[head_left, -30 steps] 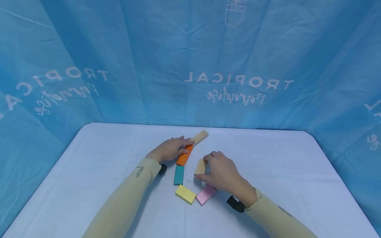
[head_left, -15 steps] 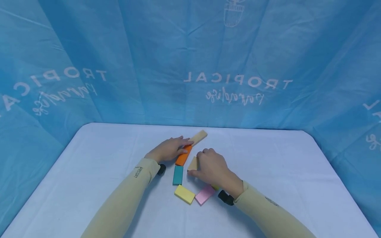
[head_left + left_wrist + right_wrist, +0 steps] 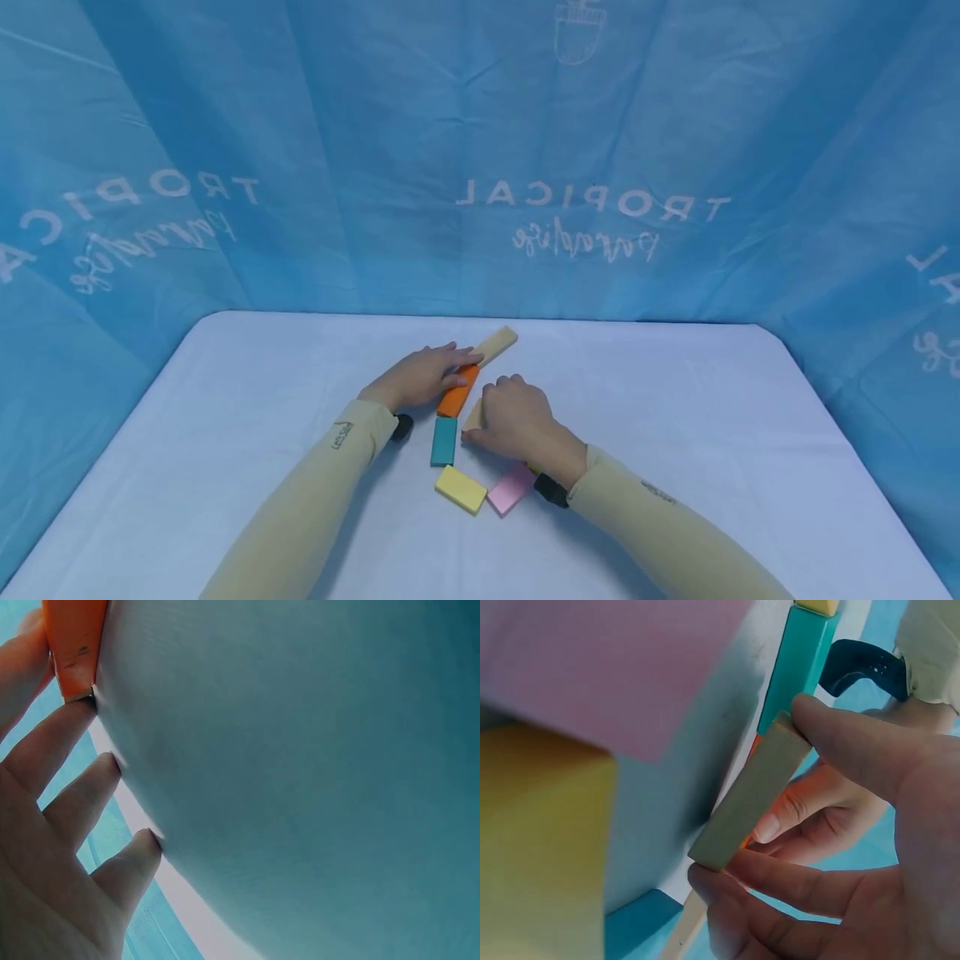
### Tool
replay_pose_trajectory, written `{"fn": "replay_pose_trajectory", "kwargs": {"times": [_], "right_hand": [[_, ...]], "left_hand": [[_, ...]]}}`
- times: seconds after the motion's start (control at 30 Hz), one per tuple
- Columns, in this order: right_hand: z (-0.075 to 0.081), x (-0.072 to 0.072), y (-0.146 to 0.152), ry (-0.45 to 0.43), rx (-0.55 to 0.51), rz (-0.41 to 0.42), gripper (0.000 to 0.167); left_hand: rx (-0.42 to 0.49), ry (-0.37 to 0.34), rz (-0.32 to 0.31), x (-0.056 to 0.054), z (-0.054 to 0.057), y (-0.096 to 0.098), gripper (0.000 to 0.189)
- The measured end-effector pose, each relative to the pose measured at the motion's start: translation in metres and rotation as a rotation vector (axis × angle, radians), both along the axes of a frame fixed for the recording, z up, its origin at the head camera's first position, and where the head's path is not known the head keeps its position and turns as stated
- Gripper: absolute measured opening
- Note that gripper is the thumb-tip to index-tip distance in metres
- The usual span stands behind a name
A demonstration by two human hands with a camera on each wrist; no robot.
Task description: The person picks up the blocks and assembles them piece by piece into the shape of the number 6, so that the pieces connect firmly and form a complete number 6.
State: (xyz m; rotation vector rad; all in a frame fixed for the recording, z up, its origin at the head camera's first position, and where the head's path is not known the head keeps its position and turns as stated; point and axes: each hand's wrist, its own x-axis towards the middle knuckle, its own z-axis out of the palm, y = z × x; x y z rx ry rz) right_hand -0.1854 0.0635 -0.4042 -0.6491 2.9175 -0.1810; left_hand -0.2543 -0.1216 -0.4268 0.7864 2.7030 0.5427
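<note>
My left hand (image 3: 420, 375) rests by the orange block (image 3: 457, 393), thumb and index touching it near where it meets a plain wooden block (image 3: 497, 344). In the left wrist view, the fingers are spread and nearly straight beside the orange block (image 3: 75, 645). A second plain wooden block (image 3: 746, 799) is pinched between the thumb and fingertips of my right hand (image 3: 517, 417). That hand is just right of the orange block and the teal block (image 3: 443, 442). A yellow block (image 3: 461, 489) and a pink block (image 3: 511, 490) complete the row's near bend.
Another yellow block (image 3: 532, 468) is mostly hidden under the right wrist, next to the pink one. White cloth covers the table (image 3: 660, 400). A blue printed curtain (image 3: 390, 167) hangs behind and at both sides.
My right hand has moved left with the plain wooden block, closer to the teal and orange blocks. The left hand stays in place; the whole view shifts slightly.
</note>
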Motion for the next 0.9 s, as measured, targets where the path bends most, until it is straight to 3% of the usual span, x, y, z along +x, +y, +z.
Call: {"fn": "replay_pose_trajectory", "kwargs": {"times": [0.33,0.63,0.9], "right_hand": [[-0.005,-0.001,-0.004,0.045,0.116,0.026,0.069],[-0.004,0.001,0.001,0.048,0.100,0.047,0.075],[-0.003,-0.002,0.007,0.069,0.068,0.158,0.066]], "left_hand": [[0.005,0.000,-0.006,0.003,0.003,0.000,0.049],[-0.001,-0.007,0.009,0.003,-0.001,0.000,0.050],[0.008,0.005,-0.003,0.001,0.000,0.000,0.049]]}}
